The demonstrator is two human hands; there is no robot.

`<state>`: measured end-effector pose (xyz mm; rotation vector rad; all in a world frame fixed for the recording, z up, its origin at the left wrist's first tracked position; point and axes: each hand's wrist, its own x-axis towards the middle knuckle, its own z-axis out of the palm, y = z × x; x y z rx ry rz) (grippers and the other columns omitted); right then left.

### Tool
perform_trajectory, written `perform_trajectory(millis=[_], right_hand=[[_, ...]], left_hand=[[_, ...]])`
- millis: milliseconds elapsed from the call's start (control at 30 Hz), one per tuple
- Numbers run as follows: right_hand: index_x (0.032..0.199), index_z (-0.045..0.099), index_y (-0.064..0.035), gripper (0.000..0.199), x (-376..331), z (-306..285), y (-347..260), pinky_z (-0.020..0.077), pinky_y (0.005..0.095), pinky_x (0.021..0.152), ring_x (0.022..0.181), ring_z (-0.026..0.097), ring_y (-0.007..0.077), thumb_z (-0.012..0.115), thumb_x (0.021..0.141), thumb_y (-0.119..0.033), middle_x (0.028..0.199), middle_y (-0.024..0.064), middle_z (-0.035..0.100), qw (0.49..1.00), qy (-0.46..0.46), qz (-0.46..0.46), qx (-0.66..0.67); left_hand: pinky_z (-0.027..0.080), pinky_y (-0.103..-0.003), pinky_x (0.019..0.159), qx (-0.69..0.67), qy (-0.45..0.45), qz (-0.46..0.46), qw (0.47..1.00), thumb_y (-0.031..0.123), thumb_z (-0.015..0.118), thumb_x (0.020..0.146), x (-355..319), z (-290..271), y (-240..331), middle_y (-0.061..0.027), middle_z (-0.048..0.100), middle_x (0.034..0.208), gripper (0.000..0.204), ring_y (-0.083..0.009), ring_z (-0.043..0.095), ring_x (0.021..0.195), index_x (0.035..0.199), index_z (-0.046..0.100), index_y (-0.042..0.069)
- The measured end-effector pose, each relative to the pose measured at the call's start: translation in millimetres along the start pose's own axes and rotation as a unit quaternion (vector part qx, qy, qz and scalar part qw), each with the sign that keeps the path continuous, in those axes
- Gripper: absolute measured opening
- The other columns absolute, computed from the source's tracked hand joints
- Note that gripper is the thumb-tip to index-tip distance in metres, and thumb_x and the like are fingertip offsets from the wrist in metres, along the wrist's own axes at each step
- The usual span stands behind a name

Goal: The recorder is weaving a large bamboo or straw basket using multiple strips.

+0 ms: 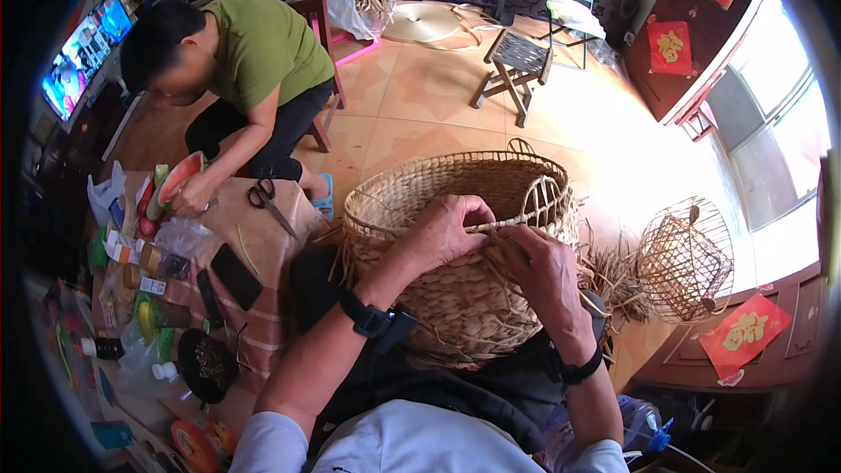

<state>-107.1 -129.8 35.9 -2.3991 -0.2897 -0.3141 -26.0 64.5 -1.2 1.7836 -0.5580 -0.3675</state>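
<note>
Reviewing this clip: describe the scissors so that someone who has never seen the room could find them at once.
Start at the low table with the brownish cloth, left of the big woven basket that the person's hands work on. The scissors lie near its far edge, right of the watermelon slice that another person holds. Dark handles and long metal blades set them apart from the flat black phone lying nearer.
</note>
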Motion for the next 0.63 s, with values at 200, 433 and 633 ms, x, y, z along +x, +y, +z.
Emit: perform_trajectory(millis=[200,433,633], right_hand=[[0.103,0.060,-0.0075,0.017,0,-2,6,0.0525,0.0476,0.061,0.073,0.070,0.0388,0.072,0.095,-0.017,0.086,0.0143,0.071,0.997,-0.009,-0.017,-0.078],[0.107,0.061,-0.0083,0.031,-2,-27,16,0.0522,0.0468,0.075,0.094,0.062,0.0349,0.079,0.083,-0.016,0.100,0.0118,0.058,0.990,0.000,-0.083,-0.116],[0.113,0.064,-0.0081,0.034,-6,-35,39,0.0515,0.0458,0.087,0.106,0.057,0.0338,0.078,0.082,-0.012,0.105,0.0117,0.057,0.984,-0.025,-0.103,-0.142]], left_hand=[[0.055,-0.031,0.077,0.120,-0.029,-0.046,0.991,0.013,0.079,0.089,0,-8,12,-0.0051,0.076,0.086,0.021,-0.0110,0.069,0.084,0.101,0.073,-0.003],[0.047,-0.027,0.061,0.092,-0.121,-0.102,0.983,0.022,0.074,0.094,4,-22,33,-0.0004,0.069,0.076,0.021,-0.0076,0.062,0.068,0.097,0.075,0.000],[0.040,-0.024,0.053,0.056,-0.144,-0.202,0.967,0.027,0.075,0.095,14,-22,38,0.0033,0.062,0.071,0.022,-0.0040,0.052,0.058,0.096,0.075,0.005]])
